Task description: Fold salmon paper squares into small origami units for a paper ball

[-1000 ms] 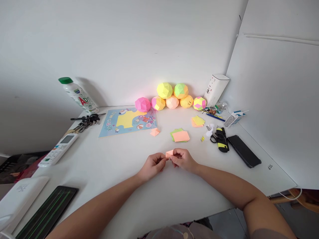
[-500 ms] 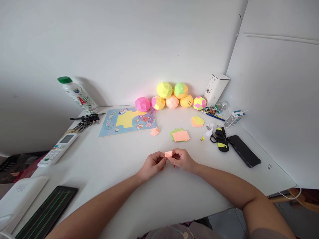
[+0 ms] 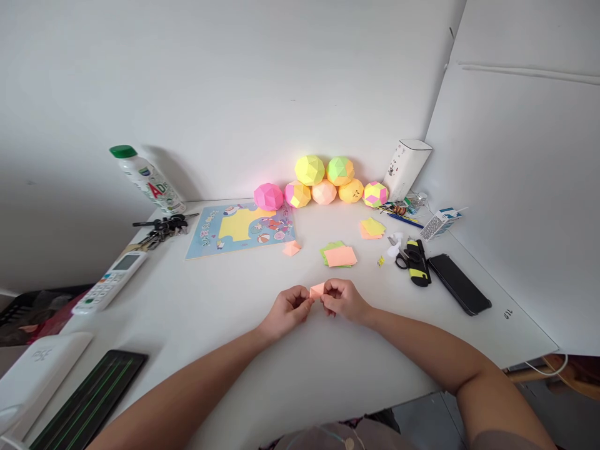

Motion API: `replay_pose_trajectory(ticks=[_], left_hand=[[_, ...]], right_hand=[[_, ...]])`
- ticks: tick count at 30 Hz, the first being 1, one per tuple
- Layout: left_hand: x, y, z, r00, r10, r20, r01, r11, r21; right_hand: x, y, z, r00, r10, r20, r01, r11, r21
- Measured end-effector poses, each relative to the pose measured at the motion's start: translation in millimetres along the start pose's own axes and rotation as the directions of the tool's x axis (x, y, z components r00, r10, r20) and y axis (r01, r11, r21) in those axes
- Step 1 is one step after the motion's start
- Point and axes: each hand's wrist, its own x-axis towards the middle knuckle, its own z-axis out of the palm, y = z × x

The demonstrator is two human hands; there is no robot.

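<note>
Both hands meet low over the middle of the white table (image 3: 225, 325) and pinch a small folded orange paper piece (image 3: 317, 290) between their fingertips. My left hand (image 3: 287, 310) grips its left edge, my right hand (image 3: 343, 300) its right edge; the fingers of both are curled closed. Just beyond them lies a small stack of orange and green paper squares (image 3: 339, 255). Another folded orange piece (image 3: 291, 249) rests to the left of that stack.
Several paper polyhedron balls (image 3: 323, 181) line the back wall. A sticker sheet (image 3: 241, 229), keys (image 3: 162, 228), bottle (image 3: 147, 179) and remote (image 3: 110, 281) lie left. Yellow and orange squares (image 3: 373, 227), scissors (image 3: 412, 259), a phone (image 3: 459, 284) and a white box (image 3: 405, 167) lie right.
The hands and the orange piece have barely shifted; the fingers keep working the paper in place.
</note>
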Motion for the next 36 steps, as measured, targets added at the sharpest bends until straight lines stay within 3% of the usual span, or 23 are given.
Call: replay_pose_trajectory(ticks=[11, 16, 19, 23, 26, 36], left_hand=[[0.1, -2.3, -2.0, 1.0, -0.012, 0.012, 0.012, 1.0, -0.011], [1.6, -7.3, -4.5, 1.0, 0.003, -0.003, -0.003, 0.996, -0.089], [2.7, -8.9, -5.9, 1.0, 0.009, 0.003, -0.008, 0.992, -0.126], [3.7, -9.2, -6.9, 0.999, 0.028, 0.046, -0.022, 0.991, -0.131], [3.6, -8.4, -6.5, 0.997, 0.034, 0.064, -0.026, 0.992, -0.121], [2.9, -4.6, -3.9, 0.999, 0.043, -0.032, -0.048, 0.983, -0.174]], right_hand=[[-1.1, -3.5, 0.8, 1.0, 0.005, -0.006, -0.005, 1.0, -0.005], [-1.6, 0.1, -0.9, 0.999, -0.05, 0.003, 0.05, 0.999, 0.018], [-2.0, 4.6, -0.5, 0.983, -0.179, -0.036, 0.178, 0.984, -0.03], [-1.1, 10.4, 1.0, 0.884, -0.467, 0.008, 0.454, 0.857, -0.244], [-0.4, 12.5, 1.6, 0.834, -0.549, 0.059, 0.537, 0.783, -0.312], [-3.5, 0.9, 1.5, 0.924, -0.378, 0.059, 0.376, 0.868, -0.325]])
